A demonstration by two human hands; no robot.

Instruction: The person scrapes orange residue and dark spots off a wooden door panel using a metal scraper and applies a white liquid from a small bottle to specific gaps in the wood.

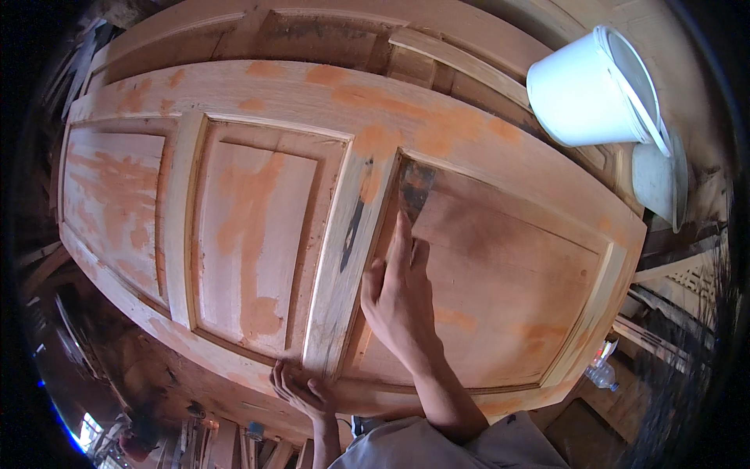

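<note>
A wooden panelled door (258, 102) lies flat, smeared with orange filler patches. My right hand (398, 301) holds a flat putty knife (414, 191), index finger stretched along it, its blade pressed at the upper left corner of the right panel (500, 273). A dark knife shadow falls on the upright stile (351, 227) beside it. My left hand (301, 391) grips the door's near edge below that stile, fingers curled over the rim.
A white plastic bucket (586, 86) stands on the door's far right corner, its lid (656, 180) lying beside it. A second door frame (328, 31) lies behind. A clear plastic bottle (601, 374) sits low right among timber scraps.
</note>
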